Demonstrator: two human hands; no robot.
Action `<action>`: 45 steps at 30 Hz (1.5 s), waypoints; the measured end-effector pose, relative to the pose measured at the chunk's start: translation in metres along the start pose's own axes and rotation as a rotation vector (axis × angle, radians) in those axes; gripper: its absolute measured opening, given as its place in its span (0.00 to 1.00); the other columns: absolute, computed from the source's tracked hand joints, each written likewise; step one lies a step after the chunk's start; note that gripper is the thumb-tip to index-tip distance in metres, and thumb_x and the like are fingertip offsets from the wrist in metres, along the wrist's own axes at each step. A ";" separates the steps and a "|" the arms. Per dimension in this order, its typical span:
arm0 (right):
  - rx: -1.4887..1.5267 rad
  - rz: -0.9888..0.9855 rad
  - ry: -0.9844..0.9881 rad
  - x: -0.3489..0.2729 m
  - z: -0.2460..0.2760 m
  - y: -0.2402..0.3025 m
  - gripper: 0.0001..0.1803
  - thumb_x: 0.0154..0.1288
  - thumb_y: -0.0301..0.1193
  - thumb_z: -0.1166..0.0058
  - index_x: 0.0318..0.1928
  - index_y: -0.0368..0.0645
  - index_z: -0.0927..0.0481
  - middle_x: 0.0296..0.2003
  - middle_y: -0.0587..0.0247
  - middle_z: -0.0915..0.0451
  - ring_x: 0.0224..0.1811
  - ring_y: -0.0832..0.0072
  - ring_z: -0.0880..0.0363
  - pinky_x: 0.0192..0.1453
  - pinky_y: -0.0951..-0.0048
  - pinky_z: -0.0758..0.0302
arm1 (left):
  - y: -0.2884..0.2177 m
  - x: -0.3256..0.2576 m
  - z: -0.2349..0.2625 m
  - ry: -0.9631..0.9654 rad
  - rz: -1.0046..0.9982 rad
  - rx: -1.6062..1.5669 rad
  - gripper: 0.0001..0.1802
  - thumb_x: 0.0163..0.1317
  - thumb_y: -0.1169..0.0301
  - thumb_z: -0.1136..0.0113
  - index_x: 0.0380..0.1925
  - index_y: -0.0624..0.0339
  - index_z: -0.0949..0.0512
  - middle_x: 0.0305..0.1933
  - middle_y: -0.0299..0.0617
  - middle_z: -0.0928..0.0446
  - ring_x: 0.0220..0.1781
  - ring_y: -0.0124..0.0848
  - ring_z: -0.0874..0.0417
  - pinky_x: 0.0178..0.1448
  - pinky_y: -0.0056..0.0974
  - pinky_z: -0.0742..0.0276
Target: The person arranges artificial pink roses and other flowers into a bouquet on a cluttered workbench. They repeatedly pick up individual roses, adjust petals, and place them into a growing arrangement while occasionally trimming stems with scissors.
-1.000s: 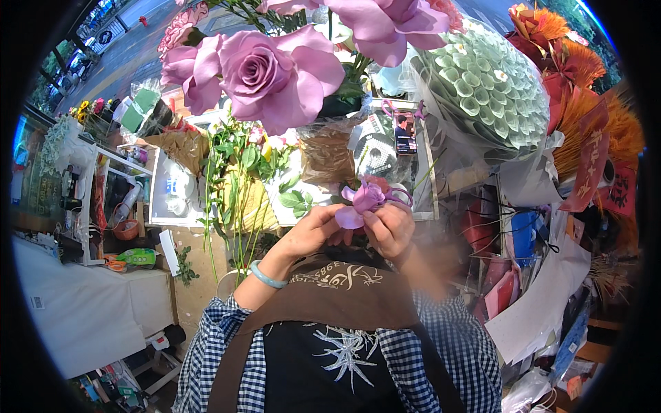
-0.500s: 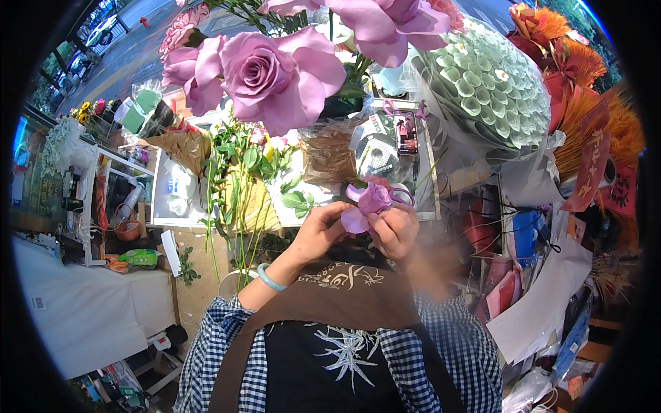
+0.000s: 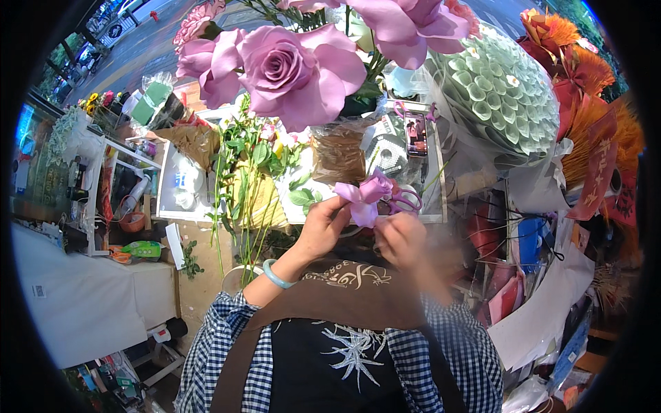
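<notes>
your left hand point(image 3: 320, 230) pinches the lilac rose point(image 3: 363, 201) between nearly closed fingers, just beyond your brown apron point(image 3: 358, 303); your right hand point(image 3: 401, 237) curls at its lower petal, hold unclear. outer petals are already spread, the centre looks furled: seemingly only partly opened.

A gap separates the left hand point(image 3: 318, 230) from green stems point(image 3: 256, 213); purple roses point(image 3: 296, 72) block ahead

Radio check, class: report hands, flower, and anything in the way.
Left hand at purple rose, right hand just below it; exact grips unclear. Purple scissor handles beside the flower. Large mauve blooms block upper view.
</notes>
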State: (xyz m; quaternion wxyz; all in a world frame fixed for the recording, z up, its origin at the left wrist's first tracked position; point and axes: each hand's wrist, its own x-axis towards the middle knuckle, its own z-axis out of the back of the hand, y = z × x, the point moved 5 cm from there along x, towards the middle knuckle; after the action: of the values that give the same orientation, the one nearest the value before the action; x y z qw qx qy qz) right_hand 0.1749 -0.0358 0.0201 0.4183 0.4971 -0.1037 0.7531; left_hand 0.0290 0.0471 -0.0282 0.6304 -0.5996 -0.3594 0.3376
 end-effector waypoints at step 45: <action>-0.053 -0.448 0.204 0.005 -0.004 -0.013 0.14 0.49 0.23 0.37 0.38 0.39 0.23 0.34 0.52 0.20 0.30 0.58 0.18 0.29 0.65 0.22 | 0.007 -0.003 -0.014 0.138 0.132 0.018 0.07 0.65 0.76 0.51 0.37 0.64 0.23 0.24 0.38 0.22 0.28 0.23 0.23 0.36 0.30 0.27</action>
State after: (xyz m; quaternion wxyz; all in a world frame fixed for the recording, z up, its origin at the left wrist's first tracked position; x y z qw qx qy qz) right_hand 0.1811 -0.0231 0.0187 0.5958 0.4181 0.0322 0.6850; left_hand 0.0396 0.0374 -0.0359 0.6355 -0.6380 -0.2718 0.3394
